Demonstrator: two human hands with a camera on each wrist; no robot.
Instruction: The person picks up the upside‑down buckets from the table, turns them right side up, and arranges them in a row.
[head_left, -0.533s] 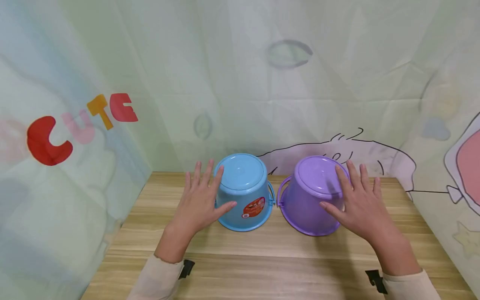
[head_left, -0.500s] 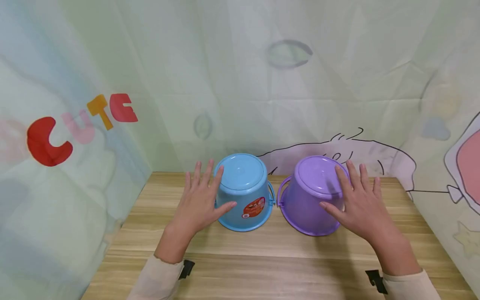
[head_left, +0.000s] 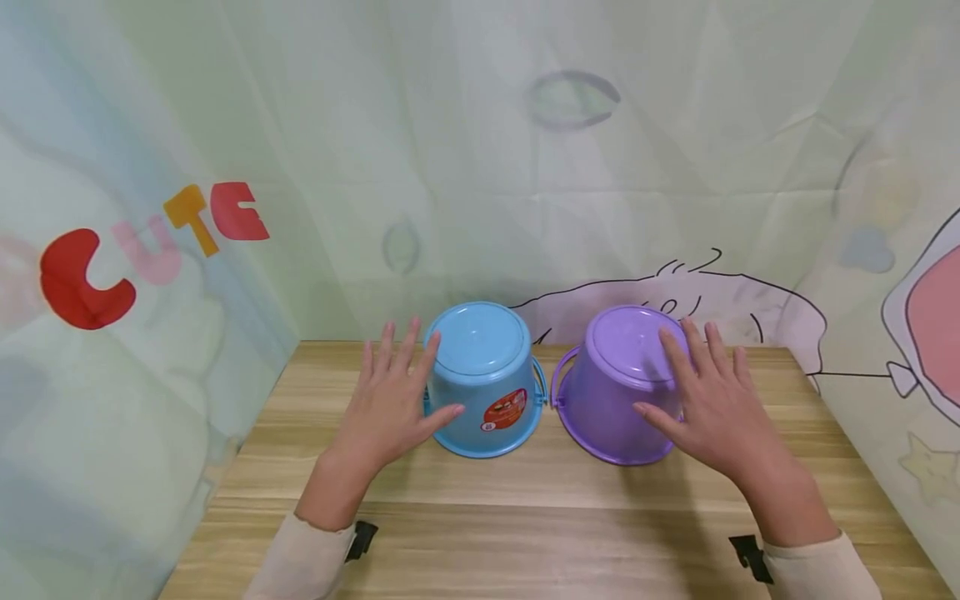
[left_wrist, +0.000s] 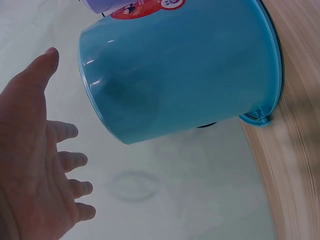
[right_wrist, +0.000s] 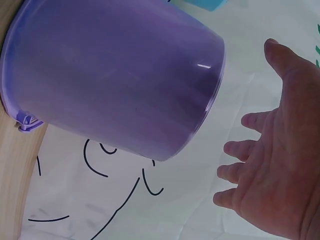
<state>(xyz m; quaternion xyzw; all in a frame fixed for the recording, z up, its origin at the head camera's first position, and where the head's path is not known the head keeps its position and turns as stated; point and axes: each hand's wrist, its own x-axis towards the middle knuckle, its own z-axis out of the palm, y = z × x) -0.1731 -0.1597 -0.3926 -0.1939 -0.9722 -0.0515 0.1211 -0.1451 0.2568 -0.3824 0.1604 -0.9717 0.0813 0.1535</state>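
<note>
A: As the blue bucket [head_left: 483, 382] stands rim-down on the table [head_left: 487, 537], base up, where's the purple bucket [head_left: 621, 392]?

B: Just right of the blue bucket, same pose, rim-down on the table. Blue handle [head_left: 543, 382] sticks out on the blue bucket's right, purple handle [head_left: 558, 375] right beside it. Can't tell if those touch.

A: Left hand?

B: Left hand [head_left: 386, 417], just left of the blue bucket. Fingers spread, thumb out. Index finger and thumb overlap the bucket in the head view, but the left wrist view shows a gap.

A: Right hand?

B: Right hand [head_left: 722, 417], farther right of the blue bucket, at the purple one's far side. Fingers spread too, thumb out. Gap to the purple bucket in the right wrist view.

A: Label?

B: Red label [head_left: 504, 410], oval, on the blue bucket's near side. Print too small to read.

A: Rest?

B: Printed cloth backdrop [head_left: 465, 167] behind the blue bucket. Red letter C [head_left: 86, 298] on the cloth, well left of the blue bucket; pink balloon print [head_left: 937, 312] well right of it. Light sleeves on both arms, nearer the camera than the blue bucket.
</note>
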